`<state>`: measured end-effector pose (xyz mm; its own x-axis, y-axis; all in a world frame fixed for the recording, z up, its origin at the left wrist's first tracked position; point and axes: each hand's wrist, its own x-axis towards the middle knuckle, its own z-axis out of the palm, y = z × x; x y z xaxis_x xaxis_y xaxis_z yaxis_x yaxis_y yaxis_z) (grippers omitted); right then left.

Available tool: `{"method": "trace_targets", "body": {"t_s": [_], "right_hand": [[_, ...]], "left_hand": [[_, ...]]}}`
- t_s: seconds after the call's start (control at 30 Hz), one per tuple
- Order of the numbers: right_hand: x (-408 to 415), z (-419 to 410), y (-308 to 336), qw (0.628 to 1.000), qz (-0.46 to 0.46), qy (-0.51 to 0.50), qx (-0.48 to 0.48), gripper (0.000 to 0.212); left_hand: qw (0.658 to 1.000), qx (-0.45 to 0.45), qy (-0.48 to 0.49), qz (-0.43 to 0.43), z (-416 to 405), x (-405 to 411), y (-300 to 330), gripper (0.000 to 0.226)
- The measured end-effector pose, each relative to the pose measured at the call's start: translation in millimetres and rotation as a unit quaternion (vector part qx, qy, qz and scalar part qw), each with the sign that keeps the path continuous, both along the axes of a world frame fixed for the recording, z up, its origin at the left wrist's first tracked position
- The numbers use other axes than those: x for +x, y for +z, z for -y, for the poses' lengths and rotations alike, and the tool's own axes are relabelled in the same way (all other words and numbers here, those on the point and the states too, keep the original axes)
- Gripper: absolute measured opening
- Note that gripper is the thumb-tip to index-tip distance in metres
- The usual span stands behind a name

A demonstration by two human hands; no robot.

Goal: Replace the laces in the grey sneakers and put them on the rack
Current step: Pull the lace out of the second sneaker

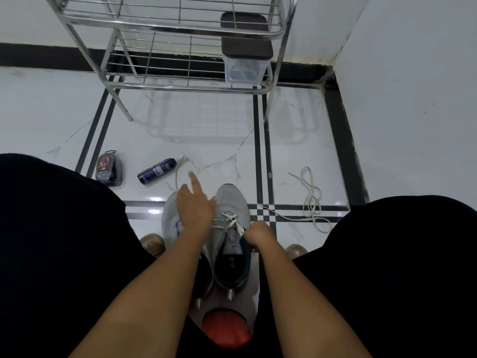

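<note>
Both hands worked over 2 grey sneakers side by side on the floor [206, 140] between the person's knees. Left hand [195, 210] lay released, fingers extended, over the left sneaker [169, 218]. Right hand [258, 235] gripped the collar edge of the right sneaker [231, 200], which was partly laced in white. 1 loose lace [311, 200] lay on the tiles to the right; the metal rack [180, 55] stood well beyond the shoes, with a spray can [156, 170] on the floor nearer in.

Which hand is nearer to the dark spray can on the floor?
Left. The left hand reaches just right of the spray can; the right hand grips the right sneaker, farther away.
</note>
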<state>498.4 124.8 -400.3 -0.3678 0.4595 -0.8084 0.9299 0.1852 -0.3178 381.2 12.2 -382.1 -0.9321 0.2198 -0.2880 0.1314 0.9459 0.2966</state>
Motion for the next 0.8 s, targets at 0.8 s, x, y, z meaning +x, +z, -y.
{"method": "trace_targets", "body": {"t_s": [0.8], "right_hand": [[-13.8,2.1,15.3,0.957,-0.156,-0.241,0.039,0.036]], "left_hand": [[0.968,0.078,0.061,0.230,13.8,27.8,-38.8,0.023]]}}
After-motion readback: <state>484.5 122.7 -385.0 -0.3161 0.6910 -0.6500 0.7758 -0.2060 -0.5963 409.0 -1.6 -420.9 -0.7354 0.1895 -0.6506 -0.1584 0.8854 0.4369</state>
